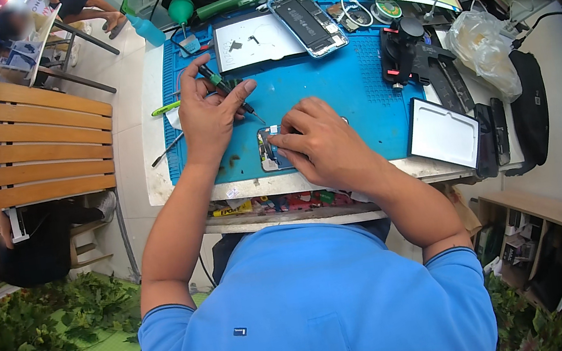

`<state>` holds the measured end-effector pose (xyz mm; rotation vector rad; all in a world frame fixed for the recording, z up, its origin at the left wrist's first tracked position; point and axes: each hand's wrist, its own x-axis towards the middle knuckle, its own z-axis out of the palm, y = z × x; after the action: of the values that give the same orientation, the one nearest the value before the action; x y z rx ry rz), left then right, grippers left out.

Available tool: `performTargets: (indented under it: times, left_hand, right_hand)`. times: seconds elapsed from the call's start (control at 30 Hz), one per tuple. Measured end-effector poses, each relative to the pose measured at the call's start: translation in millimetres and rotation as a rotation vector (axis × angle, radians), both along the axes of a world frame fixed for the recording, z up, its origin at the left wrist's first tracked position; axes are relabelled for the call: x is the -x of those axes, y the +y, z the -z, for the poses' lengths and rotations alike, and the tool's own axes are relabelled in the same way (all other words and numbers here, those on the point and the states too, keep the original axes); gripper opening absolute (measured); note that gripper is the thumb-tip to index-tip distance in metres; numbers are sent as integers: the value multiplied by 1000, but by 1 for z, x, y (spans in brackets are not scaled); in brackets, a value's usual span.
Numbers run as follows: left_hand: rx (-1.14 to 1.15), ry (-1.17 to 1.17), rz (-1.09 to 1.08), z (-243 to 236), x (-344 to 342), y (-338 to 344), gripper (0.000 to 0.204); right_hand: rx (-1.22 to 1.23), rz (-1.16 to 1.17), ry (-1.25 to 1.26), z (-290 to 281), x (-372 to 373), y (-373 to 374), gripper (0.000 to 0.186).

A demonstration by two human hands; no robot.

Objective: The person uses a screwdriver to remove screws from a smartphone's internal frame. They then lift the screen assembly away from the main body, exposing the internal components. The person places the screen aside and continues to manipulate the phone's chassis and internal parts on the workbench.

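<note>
The right hand [323, 142] pressed the phone [269, 154], long axis twelve-to-six; the left hand [208, 114], at ten o'clock, gripped a screwdriver [229, 91].

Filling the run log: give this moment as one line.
left hand: holds screwdriver | right hand: on opened phone | surface: blue mat
</note>
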<state>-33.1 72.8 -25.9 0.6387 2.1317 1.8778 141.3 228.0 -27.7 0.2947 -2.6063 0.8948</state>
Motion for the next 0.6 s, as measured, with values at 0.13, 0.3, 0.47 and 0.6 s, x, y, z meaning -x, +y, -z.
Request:
performTargets:
  times: [0.13, 0.3, 0.47, 0.6]
  left_hand:
    - [22, 2, -3, 0, 1, 1, 86]
    - [32, 17, -14, 1, 1, 2, 84]
    - [38, 24, -15, 1, 0, 1, 83]
    - [33, 30, -10, 0, -1, 0, 82]
  right_hand:
    - [-6, -3, 3, 0, 0, 0, 24]
    - [-9, 4, -3, -1, -1, 0, 24]
    - [1, 11, 21, 2, 0, -1, 21]
    - [16, 14, 31, 2, 0, -1, 19]
